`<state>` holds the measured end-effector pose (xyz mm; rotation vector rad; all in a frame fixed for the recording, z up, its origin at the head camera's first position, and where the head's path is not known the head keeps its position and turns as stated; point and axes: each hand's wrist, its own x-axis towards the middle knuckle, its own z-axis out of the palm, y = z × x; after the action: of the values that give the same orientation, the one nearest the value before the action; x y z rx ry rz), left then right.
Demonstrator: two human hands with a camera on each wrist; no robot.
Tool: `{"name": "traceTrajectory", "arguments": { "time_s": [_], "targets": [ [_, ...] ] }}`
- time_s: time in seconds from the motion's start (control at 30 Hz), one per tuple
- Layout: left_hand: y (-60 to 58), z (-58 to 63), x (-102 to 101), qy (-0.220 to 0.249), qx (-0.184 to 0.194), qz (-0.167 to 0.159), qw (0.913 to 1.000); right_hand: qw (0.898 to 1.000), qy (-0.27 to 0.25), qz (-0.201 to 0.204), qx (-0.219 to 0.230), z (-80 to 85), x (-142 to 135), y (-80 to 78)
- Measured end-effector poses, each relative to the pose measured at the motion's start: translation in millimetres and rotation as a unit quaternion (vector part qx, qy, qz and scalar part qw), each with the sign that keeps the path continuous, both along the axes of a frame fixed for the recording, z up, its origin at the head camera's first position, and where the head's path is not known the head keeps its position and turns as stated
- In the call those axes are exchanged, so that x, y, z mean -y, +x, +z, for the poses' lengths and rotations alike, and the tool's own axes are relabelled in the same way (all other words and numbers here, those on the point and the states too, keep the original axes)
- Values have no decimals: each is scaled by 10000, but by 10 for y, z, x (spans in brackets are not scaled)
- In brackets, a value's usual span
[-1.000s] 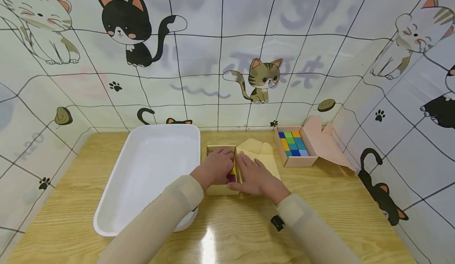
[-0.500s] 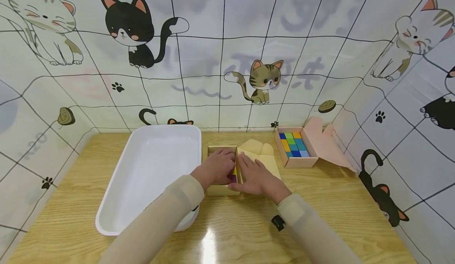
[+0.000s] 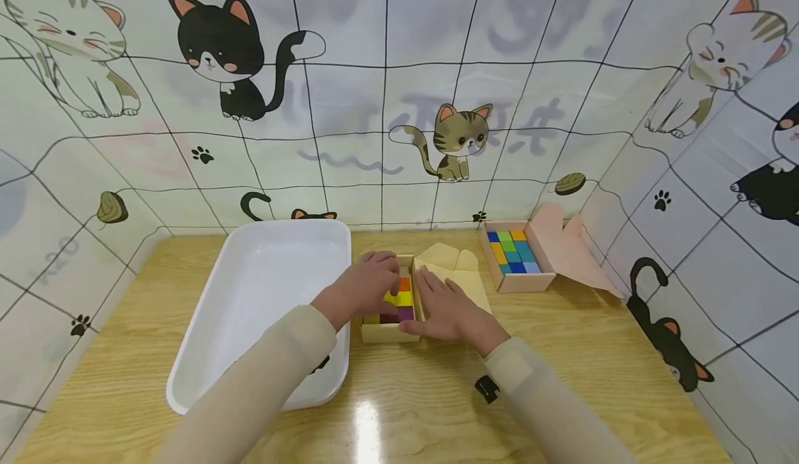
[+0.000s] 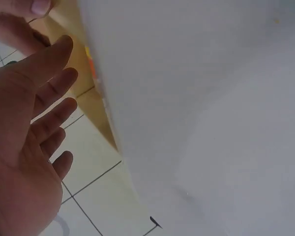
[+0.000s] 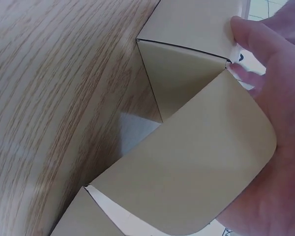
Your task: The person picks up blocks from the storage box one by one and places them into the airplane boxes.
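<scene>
A small cream cardboard box (image 3: 391,335) lies with its lid (image 3: 471,287) folded out to the right. Colored blocks (image 3: 404,299) in orange, yellow and purple show inside it. My left hand (image 3: 361,285) hovers over the box's left side and hides part of the blocks. In the left wrist view its fingers (image 4: 54,91) are loosely bent, with nothing between them. My right hand (image 3: 452,309) rests flat along the box's right edge and lid, its thumb (image 5: 258,38) at the rim in the right wrist view. A flap (image 5: 187,157) leans against that hand.
A large white tray (image 3: 275,263) stands to the left, under the left forearm. At the back right sits an open pink box (image 3: 524,284) of colored blocks. A small black object (image 3: 487,389) lies by the right sleeve. Cat-patterned cloth walls surround the wooden table (image 3: 431,408).
My left hand has come up and left out of the cream box, uncovering more of the blocks. My right hand has stayed in place on the lid edge.
</scene>
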<state>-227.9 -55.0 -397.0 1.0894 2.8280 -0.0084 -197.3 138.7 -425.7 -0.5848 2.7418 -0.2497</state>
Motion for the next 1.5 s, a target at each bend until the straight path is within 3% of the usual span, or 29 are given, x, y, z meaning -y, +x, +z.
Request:
{"name": "traceTrajectory", "arguments": {
  "time_s": [0.2, 0.37, 0.63, 0.8, 0.93, 1.03, 1.2, 1.5],
  "targets": [
    [72, 173, 565, 669, -282, 316, 9969, 9999, 99, -44, -70, 23, 18, 0],
    [259, 186, 1113, 1088, -504, 673, 9905, 9995, 265, 1, -158, 37, 17, 5],
    [663, 12, 2063, 1270, -789, 1453, 9780, 9984, 352, 30, -438, 90, 25, 22],
    [819, -192, 2519, 1223, -936, 1909, 9695, 9913, 636, -46, -1150, 43, 87, 26],
    [909, -292, 2705, 1070, -686, 2294, 9650, 9796, 709, -121, -1874, -32, 197, 32],
    [951, -353, 2761, 1056, -543, 2513, 9606, 9771, 684, -170, -2009, -69, 282, 56],
    [960, -429, 2795, 1117, -479, 2735, 9542, 9798, 491, -328, -1912, -81, 383, 90],
    [984, -453, 2786, 911, -597, 2684, 9571, 9884, 100, -622, -1384, -73, 416, 112]
  ]
}}
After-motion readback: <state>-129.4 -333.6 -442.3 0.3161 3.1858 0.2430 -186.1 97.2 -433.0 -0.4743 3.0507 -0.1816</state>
